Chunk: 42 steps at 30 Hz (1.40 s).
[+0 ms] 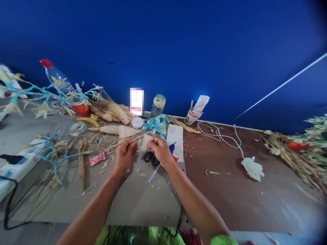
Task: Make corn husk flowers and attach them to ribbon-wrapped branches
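Note:
My right hand [160, 151] pinches a thin pale piece of corn husk [144, 143] between thumb and fingers. Just left of it, my left hand [125, 156] is closed with its fingertips together; whatever they hold, if anything, is too small to make out. Below the right hand lie black-handled scissors [151, 158], partly covered by it. A blue glue gun [172, 147] shows beyond the right wrist, on a white sheet [175, 131]. A translucent stick [154, 173] lies near the right forearm. More husk [127, 131] and light blue ribbon [156, 125] lie behind the hands.
Blue-wrapped stems with husk flowers [43, 110] spread at left, near a red cup [82, 108] and a power strip [15, 173]. Behind stand a glass jar [158, 104] and a paper cup [192, 116]. A white cord [222, 135] and dried bundle [293, 153] lie right.

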{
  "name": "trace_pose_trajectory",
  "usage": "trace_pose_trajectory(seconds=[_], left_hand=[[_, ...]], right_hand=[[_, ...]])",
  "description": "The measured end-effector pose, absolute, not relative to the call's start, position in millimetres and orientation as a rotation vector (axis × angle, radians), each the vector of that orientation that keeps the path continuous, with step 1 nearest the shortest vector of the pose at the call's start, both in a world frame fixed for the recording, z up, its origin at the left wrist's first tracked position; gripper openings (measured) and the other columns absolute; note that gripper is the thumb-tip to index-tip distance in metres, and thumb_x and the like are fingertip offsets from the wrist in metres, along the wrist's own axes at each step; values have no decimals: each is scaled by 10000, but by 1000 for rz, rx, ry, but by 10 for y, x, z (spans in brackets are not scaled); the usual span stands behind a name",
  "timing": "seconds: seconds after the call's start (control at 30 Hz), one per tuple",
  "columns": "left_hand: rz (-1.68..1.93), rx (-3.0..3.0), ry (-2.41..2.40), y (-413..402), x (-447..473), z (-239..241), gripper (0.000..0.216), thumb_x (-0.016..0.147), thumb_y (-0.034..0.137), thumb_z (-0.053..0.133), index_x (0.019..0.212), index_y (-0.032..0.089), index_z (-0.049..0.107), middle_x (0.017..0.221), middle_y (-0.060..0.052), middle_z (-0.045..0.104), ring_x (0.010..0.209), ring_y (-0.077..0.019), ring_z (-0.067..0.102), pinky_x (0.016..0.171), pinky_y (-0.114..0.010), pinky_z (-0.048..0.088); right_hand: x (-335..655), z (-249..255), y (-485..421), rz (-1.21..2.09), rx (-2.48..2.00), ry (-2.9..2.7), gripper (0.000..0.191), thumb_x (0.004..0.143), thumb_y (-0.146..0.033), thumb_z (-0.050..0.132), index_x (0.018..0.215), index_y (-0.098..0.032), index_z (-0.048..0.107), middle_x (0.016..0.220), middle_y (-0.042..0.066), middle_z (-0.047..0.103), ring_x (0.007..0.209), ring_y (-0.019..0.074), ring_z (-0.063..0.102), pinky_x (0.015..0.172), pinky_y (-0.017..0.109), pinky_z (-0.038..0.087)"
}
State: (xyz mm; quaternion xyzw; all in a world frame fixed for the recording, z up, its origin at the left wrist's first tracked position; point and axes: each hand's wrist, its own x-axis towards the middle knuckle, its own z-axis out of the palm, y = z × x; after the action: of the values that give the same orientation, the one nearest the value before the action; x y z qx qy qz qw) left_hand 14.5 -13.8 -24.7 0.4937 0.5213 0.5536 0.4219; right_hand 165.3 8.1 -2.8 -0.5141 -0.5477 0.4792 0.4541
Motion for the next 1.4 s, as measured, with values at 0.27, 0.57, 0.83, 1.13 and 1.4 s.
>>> trace_pose_trajectory(seconds=[0.27,0.57,0.83,1.13,1.4], left_hand=[[1455,1222,1147,-132,132,-299,83,757,239,578,739,170,621,828,-12,603,544,-73,509,566,-234,420],[1291,1059,1038,-110,115,-340,254,751,401,620,833,161,635,582,23,522,514,-91,451,504,-213,352],[1276,962,1099,-91,124,-345,218,683,350,697,681,155,601,557,38,498,478,-65,425,471,-192,332],[1342,873,1024,-97,125,-301,182,682,310,710,746,164,623,615,33,523,505,-60,461,488,-188,360],[1328,846,1009,-103,132,-297,168,694,306,704,740,161,631,612,40,524,497,-42,459,484,-167,347]], right_hand=[[1648,-25,72,1178,-1238,-1362,219,708,-368,568,602,-180,529,515,-56,430,503,95,380,513,218,314],[1632,-41,77,996,-1200,-1614,220,757,-312,531,583,-181,506,607,-29,463,632,119,455,636,238,389],[1753,65,68,680,-1382,-1762,187,840,-288,481,865,-148,602,899,70,623,766,140,573,710,245,442],[1762,132,-246,443,-2013,-2528,229,869,-272,461,1026,-142,566,943,149,670,887,242,658,696,288,474],[1663,115,-321,470,-2026,-2428,374,823,-85,406,1195,-98,433,895,153,685,849,244,675,674,297,475]])
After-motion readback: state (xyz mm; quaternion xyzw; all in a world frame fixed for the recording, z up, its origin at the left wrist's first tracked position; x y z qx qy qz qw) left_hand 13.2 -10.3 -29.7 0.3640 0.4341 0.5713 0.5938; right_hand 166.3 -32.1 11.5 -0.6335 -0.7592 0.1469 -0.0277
